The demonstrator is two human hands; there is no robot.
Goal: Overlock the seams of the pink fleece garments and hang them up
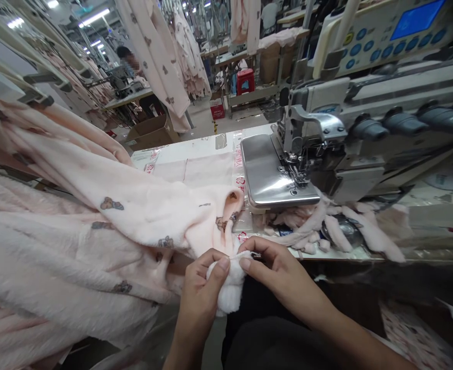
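Observation:
My left hand (206,277) pinches the edge of a fluffy white cuff (231,294) between thumb and fingers. Close beside it, my right hand (270,262) pinches the same edge at its right end. The cuff sits at the end of a pale pink plush garment (141,203) printed with small bears, which stretches up to the left. Both hands are just in front of the table edge, over my dark-clothed lap. An overlock sewing machine (314,128) stands to the right, its shiny metal plate (268,169) a little beyond my hands.
Pink fabric scraps (342,231) lie along the table's front edge below the machine. A control panel with a blue screen (417,19) is at the upper right. More pink garments hang at the left and back. Another person (131,64) sits at a machine farther off.

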